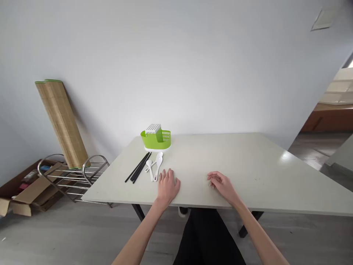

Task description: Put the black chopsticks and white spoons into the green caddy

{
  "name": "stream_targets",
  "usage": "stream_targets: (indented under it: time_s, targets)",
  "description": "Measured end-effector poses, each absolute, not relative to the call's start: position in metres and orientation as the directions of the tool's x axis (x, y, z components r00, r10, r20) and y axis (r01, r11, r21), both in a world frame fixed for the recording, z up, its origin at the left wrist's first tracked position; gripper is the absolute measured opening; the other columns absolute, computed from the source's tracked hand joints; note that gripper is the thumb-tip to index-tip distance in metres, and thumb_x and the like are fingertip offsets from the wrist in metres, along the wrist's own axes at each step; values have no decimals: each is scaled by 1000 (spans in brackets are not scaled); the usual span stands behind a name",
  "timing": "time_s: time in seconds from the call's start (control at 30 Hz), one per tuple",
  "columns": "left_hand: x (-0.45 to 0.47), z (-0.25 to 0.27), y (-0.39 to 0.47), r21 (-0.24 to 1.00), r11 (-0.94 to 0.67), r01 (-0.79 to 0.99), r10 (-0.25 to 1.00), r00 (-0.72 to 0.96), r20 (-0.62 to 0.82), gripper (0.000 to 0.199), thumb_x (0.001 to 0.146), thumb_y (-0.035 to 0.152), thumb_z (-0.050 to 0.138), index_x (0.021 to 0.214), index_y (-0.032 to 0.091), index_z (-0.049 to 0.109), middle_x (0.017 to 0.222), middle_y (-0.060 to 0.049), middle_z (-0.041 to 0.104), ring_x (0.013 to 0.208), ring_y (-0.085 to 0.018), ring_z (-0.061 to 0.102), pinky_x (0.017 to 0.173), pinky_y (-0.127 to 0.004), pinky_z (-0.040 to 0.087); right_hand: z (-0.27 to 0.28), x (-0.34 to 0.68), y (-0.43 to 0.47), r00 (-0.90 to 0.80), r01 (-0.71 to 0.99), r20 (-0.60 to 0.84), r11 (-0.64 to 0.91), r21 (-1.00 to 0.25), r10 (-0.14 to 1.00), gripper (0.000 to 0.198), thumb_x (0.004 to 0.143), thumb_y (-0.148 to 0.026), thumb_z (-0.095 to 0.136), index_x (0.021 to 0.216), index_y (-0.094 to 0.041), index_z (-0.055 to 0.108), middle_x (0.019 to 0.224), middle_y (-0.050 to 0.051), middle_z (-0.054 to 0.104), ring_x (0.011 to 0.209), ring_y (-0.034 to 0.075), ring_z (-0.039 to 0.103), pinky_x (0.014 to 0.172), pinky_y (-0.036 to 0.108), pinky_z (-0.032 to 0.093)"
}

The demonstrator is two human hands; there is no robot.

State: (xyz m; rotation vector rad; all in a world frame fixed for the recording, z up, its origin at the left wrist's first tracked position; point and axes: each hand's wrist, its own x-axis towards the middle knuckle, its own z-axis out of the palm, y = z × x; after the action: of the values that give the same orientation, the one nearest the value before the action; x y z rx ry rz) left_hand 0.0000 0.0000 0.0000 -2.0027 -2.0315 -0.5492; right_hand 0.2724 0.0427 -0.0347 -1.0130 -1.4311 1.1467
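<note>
Along pale wall point(198, 73), off-white table point(264, 165), glare spot point(285, 156) toward right. Green basket point(152, 142) stands at table's back left, near wall. Black chopsticks point(142, 168) and white spoons point(159, 161) lie just in front of it, spoons overlapping. Left hand point(167, 187) open, palm down on table, just beside spoons. Right hand point(223, 186) near front edge, fingers loosely curled, part open. Left of table: metal rack point(78, 179) bearing mat roll point(62, 123), tilted to wall; open carton point(37, 189) on grey floor point(68, 235).
</note>
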Motion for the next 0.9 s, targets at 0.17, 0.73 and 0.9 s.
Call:
stream_targets:
  time_s: [0.17, 0.73, 0.9]
  targets:
    - [-1, -1, 1, 89, -9, 996, 904, -30, 426, 39, 96, 27, 48, 132, 15, 56, 135, -17, 67, 142, -36, 49, 117, -50, 39, -35, 272, 43, -141, 17, 200, 205, -979, 970, 20, 83, -35, 65, 97, -21, 70, 93, 8, 75, 69, 19, 65, 64, 34, 54]
    - [0, -1, 0, 75, -17, 997, 899, -18, 438, 35, 95, 26, 50, 129, 18, 55, 130, -16, 68, 137, -35, 53, 113, -50, 42, -41, 274, 46, -156, 2, 198, 201, -980, 968, 18, 84, -31, 63, 98, -21, 70, 94, 6, 74, 70, 17, 65, 65, 33, 52]
    - [0, 0, 0, 82, -12, 997, 902, -24, 430, 35, 95, 27, 51, 129, 18, 55, 128, -15, 69, 139, -35, 51, 115, -50, 41, -37, 273, 44, -159, 12, 193, 197, -980, 968, 19, 85, -32, 62, 98, -21, 70, 94, 6, 73, 70, 17, 65, 65, 33, 52]
